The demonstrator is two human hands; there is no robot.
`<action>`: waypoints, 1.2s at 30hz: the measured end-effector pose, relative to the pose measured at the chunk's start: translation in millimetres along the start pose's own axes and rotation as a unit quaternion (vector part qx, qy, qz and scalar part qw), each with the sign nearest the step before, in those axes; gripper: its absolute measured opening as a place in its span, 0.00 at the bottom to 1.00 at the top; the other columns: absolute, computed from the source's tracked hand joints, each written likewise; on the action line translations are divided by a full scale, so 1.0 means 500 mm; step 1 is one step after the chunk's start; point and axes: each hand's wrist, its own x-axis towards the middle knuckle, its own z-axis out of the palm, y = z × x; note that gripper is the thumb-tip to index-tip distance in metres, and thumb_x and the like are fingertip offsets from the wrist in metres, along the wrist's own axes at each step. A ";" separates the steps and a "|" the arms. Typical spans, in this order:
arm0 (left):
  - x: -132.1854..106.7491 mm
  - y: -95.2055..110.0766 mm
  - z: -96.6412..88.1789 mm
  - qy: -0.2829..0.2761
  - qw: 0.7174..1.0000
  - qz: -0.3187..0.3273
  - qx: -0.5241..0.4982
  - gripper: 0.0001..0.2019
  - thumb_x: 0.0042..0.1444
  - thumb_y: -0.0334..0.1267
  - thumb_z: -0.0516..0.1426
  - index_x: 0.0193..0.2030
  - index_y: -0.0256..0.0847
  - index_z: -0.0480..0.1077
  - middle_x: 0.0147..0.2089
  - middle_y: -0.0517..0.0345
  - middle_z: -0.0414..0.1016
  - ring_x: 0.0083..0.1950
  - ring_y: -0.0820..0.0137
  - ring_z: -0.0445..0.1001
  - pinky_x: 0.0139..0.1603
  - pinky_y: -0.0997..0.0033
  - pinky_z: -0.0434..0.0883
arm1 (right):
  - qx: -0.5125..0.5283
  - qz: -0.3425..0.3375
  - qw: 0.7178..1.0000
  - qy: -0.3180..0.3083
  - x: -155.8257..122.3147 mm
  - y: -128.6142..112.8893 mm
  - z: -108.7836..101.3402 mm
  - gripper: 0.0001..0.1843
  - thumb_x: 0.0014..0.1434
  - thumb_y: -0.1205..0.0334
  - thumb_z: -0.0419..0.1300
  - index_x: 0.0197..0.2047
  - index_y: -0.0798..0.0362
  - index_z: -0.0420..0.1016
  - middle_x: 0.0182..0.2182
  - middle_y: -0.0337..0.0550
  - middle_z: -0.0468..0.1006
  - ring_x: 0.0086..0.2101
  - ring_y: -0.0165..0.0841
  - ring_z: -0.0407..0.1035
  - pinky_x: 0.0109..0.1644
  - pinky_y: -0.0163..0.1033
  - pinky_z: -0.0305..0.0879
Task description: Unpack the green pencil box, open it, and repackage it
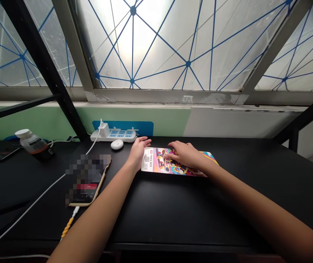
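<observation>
Pencil box [155, 160], glossy pink-and-yellow, flat on our black desk [172, 212]: we have our right hand [185, 155] on top, open left hand [138, 153] just beside it, hands apart.

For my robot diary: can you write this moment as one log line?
left hand: open, beside pencil box | right hand: fingers on pencil box | pencil box: lying flat on black desk

I see black table [156, 215], white power strip [113, 135] at back, white charger [104, 129] plugged in. Small round white case [117, 144] just beside strip. Phone [86, 182] in tan case, blurred, white cable [33, 206] on table. Bottle [33, 144] with white cap far left. Window [156, 44] above, blue lines on cloudy glass.
</observation>
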 end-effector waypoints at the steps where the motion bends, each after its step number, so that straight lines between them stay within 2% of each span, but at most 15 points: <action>1: 0.001 -0.002 -0.002 -0.005 1.000 -0.011 0.002 0.18 0.52 0.25 0.53 0.49 0.41 0.67 0.58 0.42 0.75 0.61 0.57 0.73 0.54 0.58 0.73 | 0.000 0.009 1.000 0.005 -0.011 0.020 -0.001 0.31 0.63 0.35 0.51 0.57 0.50 0.72 0.56 0.55 0.76 0.55 0.52 0.69 0.58 0.54 0.58; 4: 0.001 -0.006 -0.004 -0.025 0.999 -0.028 -0.004 0.23 0.48 0.20 0.52 0.50 0.41 0.66 0.58 0.42 0.75 0.59 0.56 0.75 0.47 0.60 0.76 | 0.006 0.033 0.999 0.003 -0.054 0.088 -0.011 0.31 0.66 0.36 0.47 0.52 0.51 0.74 0.53 0.54 0.78 0.52 0.50 0.71 0.56 0.54 0.60; 7: 0.000 -0.003 -0.001 -0.028 0.999 -0.034 -0.016 0.22 0.50 0.19 0.53 0.50 0.41 0.65 0.56 0.42 0.77 0.54 0.58 0.79 0.43 0.62 0.77 | 0.050 0.051 0.997 -0.006 -0.091 0.146 -0.023 0.29 0.65 0.37 0.49 0.51 0.51 0.74 0.52 0.53 0.78 0.50 0.47 0.72 0.53 0.48 0.64; 11: -0.003 0.007 0.001 -0.012 0.999 -0.040 -0.016 0.20 0.53 0.19 0.55 0.50 0.41 0.64 0.56 0.42 0.77 0.52 0.58 0.80 0.41 0.63 0.78 | 0.089 0.069 0.994 -0.002 -0.106 0.172 -0.023 0.27 0.62 0.35 0.52 0.49 0.49 0.73 0.50 0.50 0.78 0.47 0.45 0.73 0.47 0.44 0.67; 15: -0.002 0.008 -0.001 0.007 0.999 -0.035 -0.003 0.19 0.55 0.20 0.55 0.52 0.41 0.64 0.55 0.42 0.78 0.48 0.59 0.82 0.39 0.63 0.77 | 0.081 0.085 0.993 0.015 -0.101 0.161 -0.010 0.27 0.60 0.33 0.54 0.45 0.48 0.71 0.46 0.49 0.79 0.43 0.45 0.73 0.42 0.44 0.67; 18: 0.004 0.003 -0.004 0.020 0.999 -0.023 0.013 0.17 0.57 0.25 0.58 0.51 0.42 0.65 0.53 0.44 0.79 0.39 0.62 0.82 0.35 0.64 0.77 | 0.058 0.081 0.994 0.046 -0.100 0.160 -0.007 0.26 0.58 0.33 0.56 0.43 0.48 0.70 0.45 0.49 0.78 0.40 0.44 0.73 0.41 0.44 0.66; 21: 0.009 -0.002 -0.004 0.032 0.999 0.010 0.033 0.10 0.58 0.33 0.61 0.47 0.41 0.68 0.46 0.48 0.81 0.29 0.67 0.79 0.30 0.68 0.73 | 0.028 0.048 0.993 0.104 -0.105 0.160 -0.015 0.25 0.58 0.34 0.58 0.40 0.48 0.69 0.43 0.48 0.76 0.39 0.43 0.72 0.41 0.44 0.66; 23: 0.010 -0.004 0.000 0.036 0.998 0.044 0.040 0.06 0.61 0.39 0.60 0.41 0.41 0.70 0.38 0.53 0.81 0.28 0.69 0.76 0.30 0.71 0.71 | -0.005 0.021 0.986 0.164 -0.111 0.152 -0.022 0.24 0.58 0.34 0.58 0.40 0.48 0.68 0.42 0.49 0.76 0.38 0.43 0.71 0.41 0.45 0.65; 26: 0.009 -0.006 0.007 0.045 0.994 0.094 0.033 0.14 0.65 0.49 0.56 0.35 0.42 0.72 0.30 0.58 0.77 0.30 0.68 0.75 0.33 0.72 0.70 | -0.059 -0.015 0.965 0.254 -0.126 0.122 -0.033 0.22 0.61 0.37 0.58 0.39 0.49 0.67 0.44 0.52 0.76 0.38 0.45 0.72 0.43 0.46 0.64; 28: 0.009 -0.004 0.009 0.053 0.992 0.115 0.016 0.19 0.65 0.55 0.52 0.35 0.42 0.72 0.29 0.58 0.76 0.31 0.68 0.75 0.34 0.72 0.70 | -0.084 -0.032 0.954 0.286 -0.139 0.096 -0.036 0.18 0.63 0.42 0.57 0.39 0.48 0.66 0.48 0.53 0.76 0.37 0.45 0.72 0.42 0.46 0.63; 31: 0.008 0.008 0.004 0.055 0.991 0.120 -0.018 0.25 0.65 0.61 0.47 0.35 0.41 0.71 0.27 0.57 0.75 0.28 0.67 0.76 0.32 0.70 0.70 | -0.120 -0.058 0.952 0.277 -0.156 0.060 -0.033 0.12 0.66 0.49 0.55 0.36 0.48 0.64 0.51 0.53 0.75 0.37 0.44 0.72 0.39 0.46 0.62; 33: 0.008 0.024 -0.006 0.023 0.993 0.109 -0.036 0.27 0.63 0.64 0.47 0.36 0.41 0.70 0.26 0.56 0.75 0.28 0.65 0.77 0.30 0.69 0.70 | -0.150 -0.074 0.956 0.241 -0.163 0.044 -0.026 0.09 0.67 0.53 0.53 0.36 0.47 0.64 0.45 0.51 0.77 0.35 0.43 0.71 0.36 0.45 0.61; 36: 0.006 0.051 -0.025 -0.069 0.995 0.074 -0.003 0.26 0.60 0.64 0.52 0.40 0.39 0.71 0.29 0.53 0.78 0.29 0.66 0.77 0.32 0.69 0.71 | -0.168 -0.070 0.964 0.194 -0.165 0.034 -0.016 0.05 0.64 0.58 0.54 0.36 0.47 0.64 0.33 0.46 0.75 0.29 0.41 0.68 0.31 0.44 0.59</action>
